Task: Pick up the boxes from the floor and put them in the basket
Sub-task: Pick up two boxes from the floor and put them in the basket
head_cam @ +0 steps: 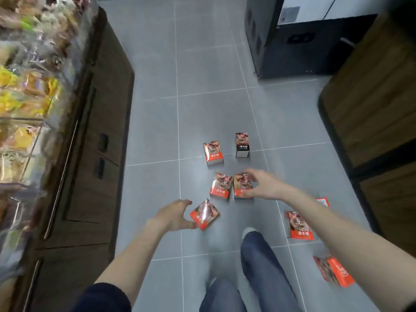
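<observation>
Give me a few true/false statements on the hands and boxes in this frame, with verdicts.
1. The left hand reaches at the skewed box nearest the person. True.
2. The right hand holds a box up in the air. False: it is spread over the right box of a pair that appears to lie on the floor.
3. A basket stands beside the boxes. False: none is in view.
4. The floor is grey tile. True.

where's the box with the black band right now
In the head view, the black-banded box stands on the floor, farthest from the person, just right of a red-banded box, beyond the right hand.
</observation>
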